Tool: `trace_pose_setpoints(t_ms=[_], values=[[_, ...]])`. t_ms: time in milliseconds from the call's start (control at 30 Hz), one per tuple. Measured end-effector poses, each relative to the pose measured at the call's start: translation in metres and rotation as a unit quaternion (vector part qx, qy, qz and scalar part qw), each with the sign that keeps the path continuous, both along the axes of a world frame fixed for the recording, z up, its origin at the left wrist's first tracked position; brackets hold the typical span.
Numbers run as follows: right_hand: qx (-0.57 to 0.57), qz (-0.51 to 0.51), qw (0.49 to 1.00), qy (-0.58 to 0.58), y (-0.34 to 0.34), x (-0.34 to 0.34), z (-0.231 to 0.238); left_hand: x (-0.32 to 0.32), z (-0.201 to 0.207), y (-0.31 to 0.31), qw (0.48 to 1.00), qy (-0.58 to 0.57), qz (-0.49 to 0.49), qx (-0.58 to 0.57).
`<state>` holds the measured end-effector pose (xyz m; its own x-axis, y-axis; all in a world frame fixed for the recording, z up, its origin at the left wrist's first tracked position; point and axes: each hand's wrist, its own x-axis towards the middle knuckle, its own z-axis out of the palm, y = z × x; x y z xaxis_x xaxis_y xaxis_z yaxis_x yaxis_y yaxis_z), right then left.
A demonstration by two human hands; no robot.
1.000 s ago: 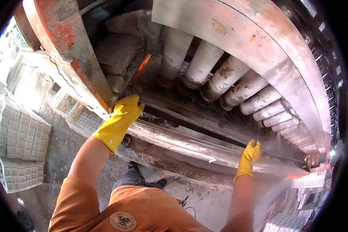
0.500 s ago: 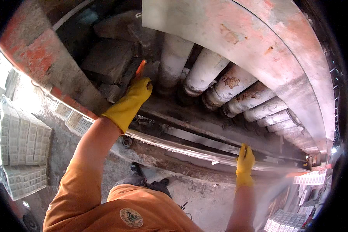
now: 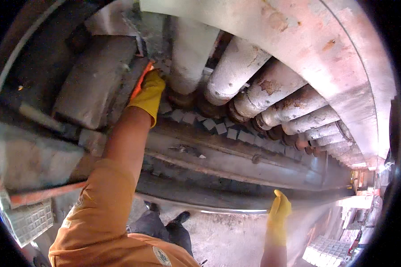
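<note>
Two yellow-gloved hands: the left hand (image 3: 149, 95) seemingly pinches an orange tool (image 3: 141, 80) against the rollers (image 3: 236, 80); the right hand (image 3: 279, 212), fingers together, steadies on the steel rail (image 3: 218, 153).

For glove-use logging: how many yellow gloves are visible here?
2. The left glove reaches deep into the machine beside the grey rollers, against an orange tool; the right glove rests low on the machine's front edge.
</note>
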<state>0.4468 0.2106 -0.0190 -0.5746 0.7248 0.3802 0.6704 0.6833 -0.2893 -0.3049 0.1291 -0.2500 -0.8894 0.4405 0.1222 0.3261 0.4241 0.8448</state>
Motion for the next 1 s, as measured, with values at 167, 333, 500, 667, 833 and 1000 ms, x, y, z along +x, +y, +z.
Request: trace_pose_setpoints(t_ms=[167,333,500,667,833,1000], values=[[-0.054,-0.059,0.997,-0.024,-0.012,0.039,-0.022,-0.002,0.019,0.027,0.968,0.144,-0.024,-0.206],[-0.025,-0.04,0.998,-0.037,-0.014,0.017,-0.012,-0.019,0.009,0.015,0.917,0.236,-0.017,-0.32],[-0.018,-0.048,0.998,-0.023,-0.018,0.022,-0.016,-0.026,-0.011,0.022,0.891,0.28,-0.025,-0.357],[-0.014,-0.032,0.998,-0.046,-0.022,0.019,-0.011,-0.037,-0.021,0.027,0.878,0.307,-0.027,-0.367],[-0.02,-0.042,0.997,-0.064,-0.039,0.034,-0.013,-0.036,-0.028,0.027,0.87,0.328,-0.023,-0.366],[-0.018,-0.034,0.997,-0.073,-0.053,0.053,-0.018,-0.027,-0.032,0.027,0.865,0.347,-0.023,-0.361]])
